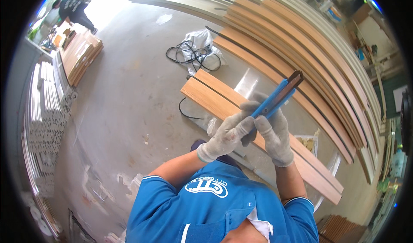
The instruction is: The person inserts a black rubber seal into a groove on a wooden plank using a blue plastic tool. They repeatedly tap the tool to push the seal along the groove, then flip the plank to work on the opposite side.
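In both gloved hands, in front of my chest, is a blue-handled hand tool (275,97) with a dark metal end pointing up and to the right. Its exact kind I cannot make out. My left hand (228,136) is closed on its lower end, thumb against the blue part. Fingers of my right hand (274,135) wrap the same tool from the other side, thumb on its lower end. Below the hands a light wood-coloured board (215,97) with a black strip along it runs diagonally; the hands and sleeves hide part of it.
Several long wood-coloured boards (275,55) with black strips lie at the right, beside pale profiles (180,4). A black cable (195,55) coils over clear plastic (201,40). White stacked profiles (45,114) line the left; a person (75,10) bends by stacked panels (81,55).
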